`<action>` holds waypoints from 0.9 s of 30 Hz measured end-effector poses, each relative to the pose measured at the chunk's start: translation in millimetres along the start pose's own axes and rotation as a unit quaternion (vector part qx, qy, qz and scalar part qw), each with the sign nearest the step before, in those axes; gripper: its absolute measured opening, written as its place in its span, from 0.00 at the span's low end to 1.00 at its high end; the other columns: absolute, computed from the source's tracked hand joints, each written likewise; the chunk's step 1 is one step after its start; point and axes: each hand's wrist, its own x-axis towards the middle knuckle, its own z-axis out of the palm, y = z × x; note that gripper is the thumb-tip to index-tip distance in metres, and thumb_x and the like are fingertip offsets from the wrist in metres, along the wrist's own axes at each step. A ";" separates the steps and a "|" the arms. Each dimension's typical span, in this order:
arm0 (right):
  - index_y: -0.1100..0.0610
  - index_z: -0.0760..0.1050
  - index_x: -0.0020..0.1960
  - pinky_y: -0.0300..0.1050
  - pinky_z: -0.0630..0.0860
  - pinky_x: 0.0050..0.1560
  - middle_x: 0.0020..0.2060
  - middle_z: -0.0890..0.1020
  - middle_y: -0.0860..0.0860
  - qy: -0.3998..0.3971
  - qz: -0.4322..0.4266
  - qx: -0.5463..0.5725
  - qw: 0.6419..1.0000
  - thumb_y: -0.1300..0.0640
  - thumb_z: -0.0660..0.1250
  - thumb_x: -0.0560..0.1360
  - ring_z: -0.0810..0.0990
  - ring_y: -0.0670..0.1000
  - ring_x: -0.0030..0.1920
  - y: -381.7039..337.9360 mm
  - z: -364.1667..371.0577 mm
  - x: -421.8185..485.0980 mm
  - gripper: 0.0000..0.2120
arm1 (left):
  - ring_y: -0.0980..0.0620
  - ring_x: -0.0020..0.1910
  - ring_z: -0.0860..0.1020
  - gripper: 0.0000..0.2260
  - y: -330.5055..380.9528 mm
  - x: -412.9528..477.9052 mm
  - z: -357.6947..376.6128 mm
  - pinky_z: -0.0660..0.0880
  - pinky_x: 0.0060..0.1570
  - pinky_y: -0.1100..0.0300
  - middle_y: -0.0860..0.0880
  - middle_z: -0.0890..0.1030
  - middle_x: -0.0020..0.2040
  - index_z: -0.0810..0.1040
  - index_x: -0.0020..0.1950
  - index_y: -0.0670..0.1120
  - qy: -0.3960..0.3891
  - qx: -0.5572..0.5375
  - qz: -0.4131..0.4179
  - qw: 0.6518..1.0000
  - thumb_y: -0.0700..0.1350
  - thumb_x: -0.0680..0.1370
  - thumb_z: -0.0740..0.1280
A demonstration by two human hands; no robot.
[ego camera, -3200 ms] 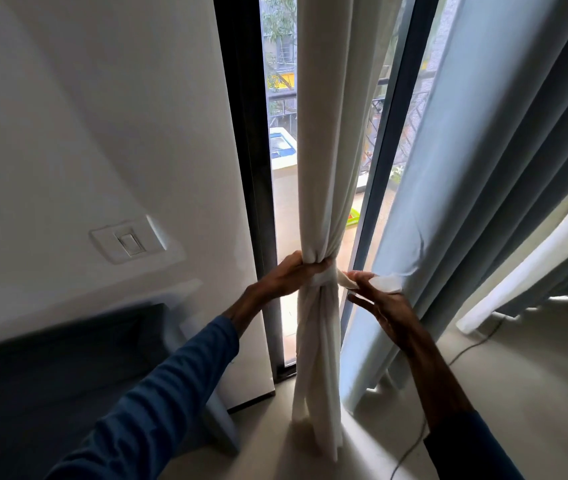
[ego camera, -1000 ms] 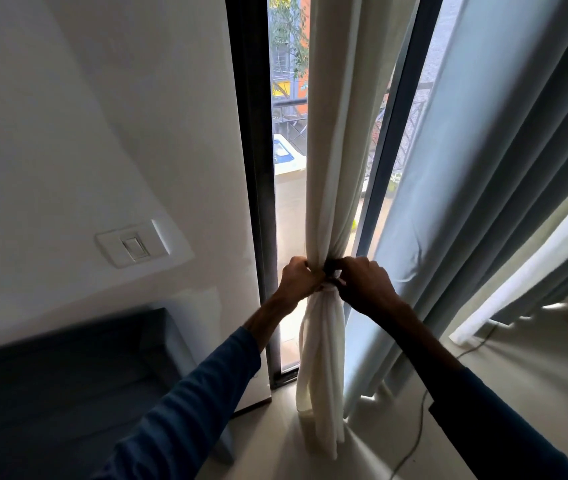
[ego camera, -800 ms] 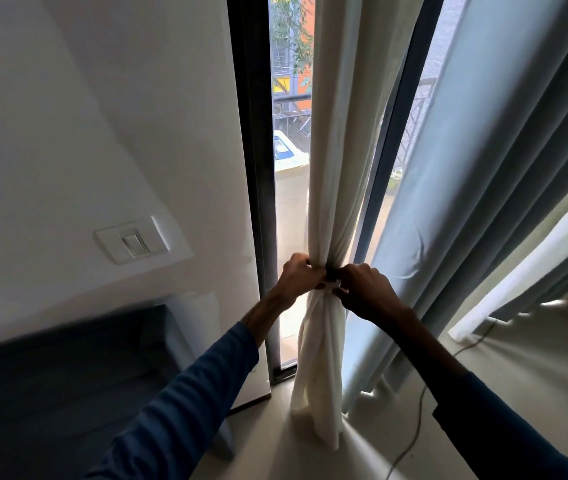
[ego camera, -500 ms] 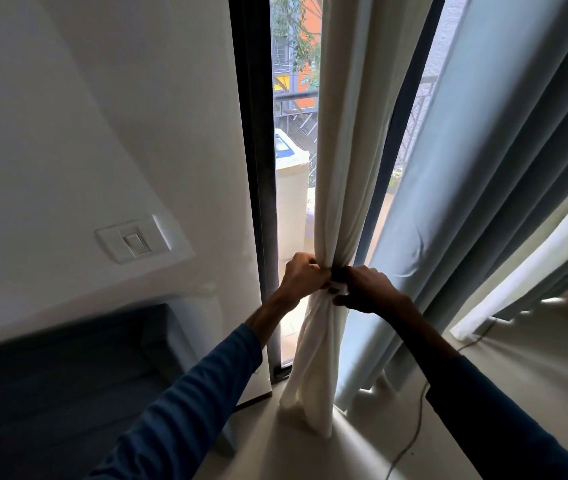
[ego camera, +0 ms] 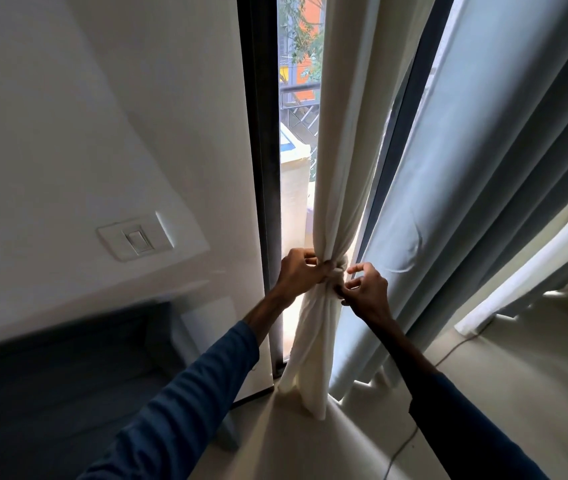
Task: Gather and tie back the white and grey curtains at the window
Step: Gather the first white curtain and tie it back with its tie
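The left hand [ego camera: 299,273] is clenched around the white curtain [ego camera: 341,140] at the place where the cloth is drawn into a narrow waist, its fingertips buried in the folds and out of sight. Just beside it, the right hand [ego camera: 367,289] has its upper fingers spread and lifted off, while the lower fingertips pinch at the knot [ego camera: 337,271]; whether they hold a loose end there cannot be made out. Below the knot the white curtain hangs in a bundle to the floor [ego camera: 518,368], in front of the dark window frame [ego camera: 264,168]. The grey curtain [ego camera: 483,168] hangs loose to the right, its top cut off. A light switch [ego camera: 137,240] sits on the wall at left, and both blue sleeves [ego camera: 189,403] run out of view.
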 end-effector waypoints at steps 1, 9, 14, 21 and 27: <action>0.62 0.74 0.52 0.54 0.84 0.34 0.30 0.83 0.54 -0.005 0.008 0.012 1.000 0.60 0.79 0.68 0.84 0.54 0.29 4.5 3.0 -0.6 0.18 | 0.50 0.42 0.85 0.17 -2.4 0.7 -1.0 0.84 0.45 0.52 0.51 0.86 0.45 0.84 0.51 0.45 0.008 0.010 0.004 1.000 0.54 0.69 0.78; 0.61 0.76 0.53 0.57 0.84 0.39 0.35 0.85 0.54 -0.010 0.004 0.022 1.000 0.65 0.78 0.67 0.86 0.54 0.33 5.1 0.8 7.6 0.17 | 0.50 0.26 0.83 0.32 -5.6 -7.4 -4.8 0.83 0.34 0.56 0.48 0.83 0.28 0.83 0.32 0.42 0.022 0.089 -0.036 0.995 0.72 0.71 0.66; 0.59 0.77 0.54 0.57 0.85 0.42 0.39 0.86 0.55 0.029 0.007 0.056 0.998 0.63 0.77 0.68 0.87 0.52 0.38 -0.8 -21.9 13.9 0.17 | 0.51 0.32 0.84 0.20 5.9 -1.1 17.3 0.84 0.42 0.49 0.50 0.85 0.35 0.84 0.40 0.44 -0.022 0.090 0.043 0.995 0.59 0.79 0.66; 0.55 0.78 0.51 0.59 0.84 0.44 0.41 0.86 0.54 0.102 -0.046 0.079 0.991 0.58 0.77 0.68 0.87 0.53 0.40 -40.3 -90.8 35.2 0.14 | 0.51 0.39 0.84 0.09 69.3 31.7 43.0 0.81 0.42 0.56 0.48 0.86 0.43 0.82 0.47 0.43 -0.037 0.124 0.142 0.981 0.48 0.77 0.70; 0.56 0.78 0.52 0.58 0.85 0.41 0.42 0.85 0.56 0.180 -0.128 0.084 0.972 0.62 0.76 0.71 0.86 0.56 0.41 -99.4 -168.4 62.9 0.11 | 0.52 0.41 0.83 0.08 155.1 55.8 61.9 0.78 0.46 0.61 0.50 0.85 0.47 0.82 0.50 0.44 -0.013 0.159 0.235 0.959 0.47 0.76 0.70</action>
